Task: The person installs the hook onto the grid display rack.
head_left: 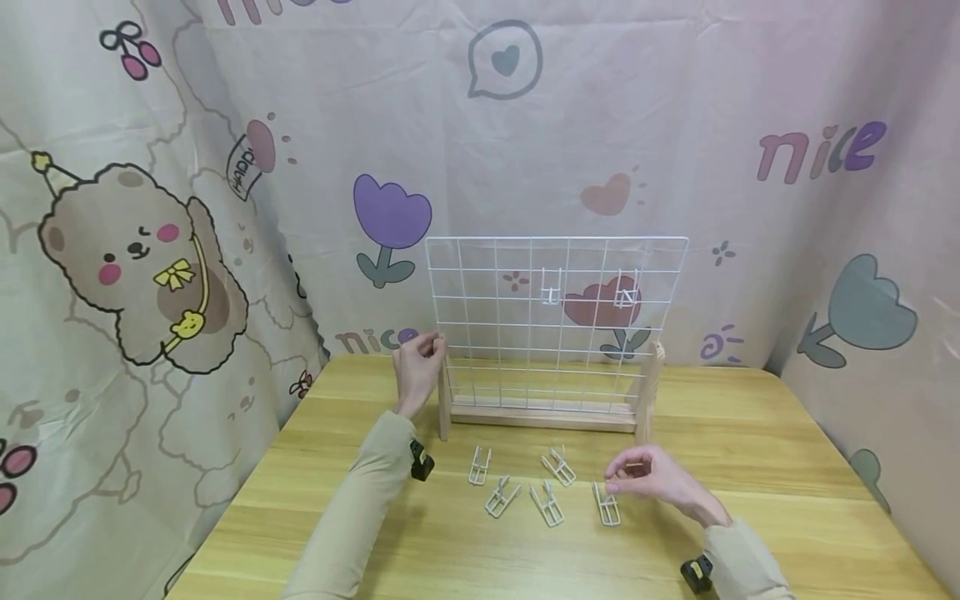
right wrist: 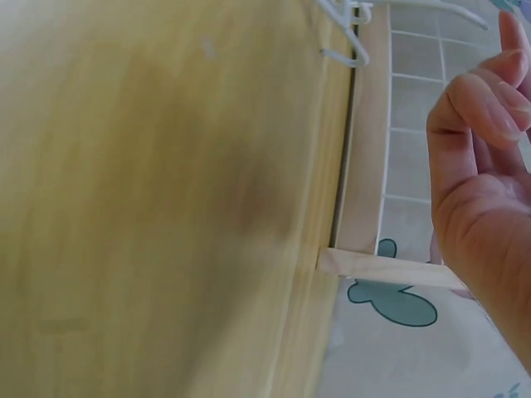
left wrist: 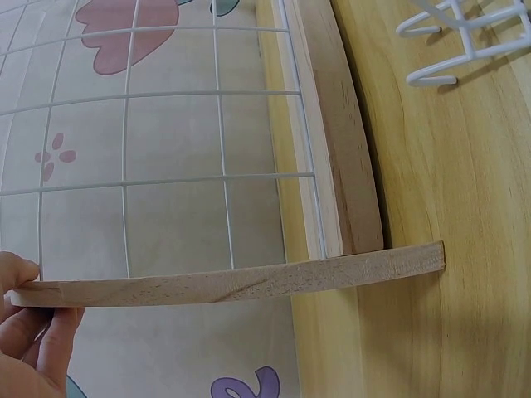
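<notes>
Over at the wooden table (head_left: 757, 475), a person's left hand (head_left: 418, 372) pinches the top of the stand's left post (head_left: 444, 404), thumb on one face and fingers against the other. A white wire grid (head_left: 529, 324) stands upright between that post and the right post (head_left: 647, 396), just above the base bar (head_left: 543, 419). Two white hooks hang on the grid's upper part, one (head_left: 551, 296) a little right of centre, the other (head_left: 625, 299) near the right side. Five more lie on the table in front: one (head_left: 478, 472), two (head_left: 501, 501), three (head_left: 550, 510), four (head_left: 562, 472), and the rightmost hook (head_left: 609, 510), right by the right hand (head_left: 658, 482). That hand's fingers are bent, the thumb close to the index finger; from here I can't tell whether they pinch the hook or just hover over its upper end. A patterned cloth (head_left: 375, 108) hangs behind.
</notes>
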The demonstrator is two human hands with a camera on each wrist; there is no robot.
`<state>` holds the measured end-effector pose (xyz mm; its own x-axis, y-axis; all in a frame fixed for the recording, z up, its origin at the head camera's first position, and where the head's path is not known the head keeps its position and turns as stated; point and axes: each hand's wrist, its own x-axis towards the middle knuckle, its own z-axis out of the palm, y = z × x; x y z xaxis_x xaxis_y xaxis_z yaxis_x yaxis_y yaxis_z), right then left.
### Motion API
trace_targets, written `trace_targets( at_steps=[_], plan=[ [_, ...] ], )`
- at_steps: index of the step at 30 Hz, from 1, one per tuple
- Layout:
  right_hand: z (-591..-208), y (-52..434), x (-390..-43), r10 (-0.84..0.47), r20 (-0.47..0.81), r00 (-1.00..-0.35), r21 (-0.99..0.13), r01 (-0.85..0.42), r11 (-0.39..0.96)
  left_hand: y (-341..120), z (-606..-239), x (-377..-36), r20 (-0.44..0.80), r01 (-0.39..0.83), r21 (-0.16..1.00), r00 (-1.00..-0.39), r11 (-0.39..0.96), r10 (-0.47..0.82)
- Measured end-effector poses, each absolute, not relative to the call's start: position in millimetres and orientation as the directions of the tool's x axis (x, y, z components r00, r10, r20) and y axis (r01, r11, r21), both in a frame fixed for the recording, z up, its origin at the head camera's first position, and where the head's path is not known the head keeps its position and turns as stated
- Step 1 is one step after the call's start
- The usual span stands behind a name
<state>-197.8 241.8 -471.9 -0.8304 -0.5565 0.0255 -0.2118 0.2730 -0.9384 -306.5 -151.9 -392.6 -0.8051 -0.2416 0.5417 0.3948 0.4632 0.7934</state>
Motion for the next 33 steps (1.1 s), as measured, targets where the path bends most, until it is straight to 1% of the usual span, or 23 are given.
trace_targets(
  at_steps=[3,6,12,16,19,24,33],
  plan=[
    [-473.4,242.9,-197.2,-0.594,0.041,-0.803,-0.929,-0.249,0.273,-152.2,-393.0,-306.8,0.546,0.397,0.789,-0.802,0.468,-0.241],
    [-473.5,243.6,-196.3,-0.603,0.050,-0.796,-0.921,-0.270,0.280,-152.0,-392.2,-307.6,0.553,0.401,0.784,-0.798,0.473,-0.240],
    [-475.0,243.6,-197.0,-0.564,0.069,-0.823,-0.910,-0.283,0.302,-152.3,-392.3,-308.7,0.562,0.407,0.777,-0.793,0.480,-0.236],
    [-476.5,243.0,-199.9,-0.514,0.075,-0.855,-0.905,-0.275,0.324,-152.7,-393.1,-308.5,0.563,0.408,0.775,-0.793,0.482,-0.234],
    [-477.2,241.6,-202.1,-0.472,0.119,-0.874,-0.891,-0.304,0.338,-152.4,-392.4,-307.2,0.562,0.403,0.775,-0.793,0.487,-0.237],
    [-478.6,238.8,-205.5,-0.460,0.199,-0.865,-0.863,-0.377,0.337,-151.6,-390.3,-305.0,0.553,0.400,0.783,-0.799,0.476,-0.238],
    [-479.2,233.5,-211.5,-0.413,0.159,-0.897,-0.880,-0.318,0.353,-151.7,-391.0,-305.5,0.534,0.384,0.797,-0.809,0.467,-0.246]
  ],
)
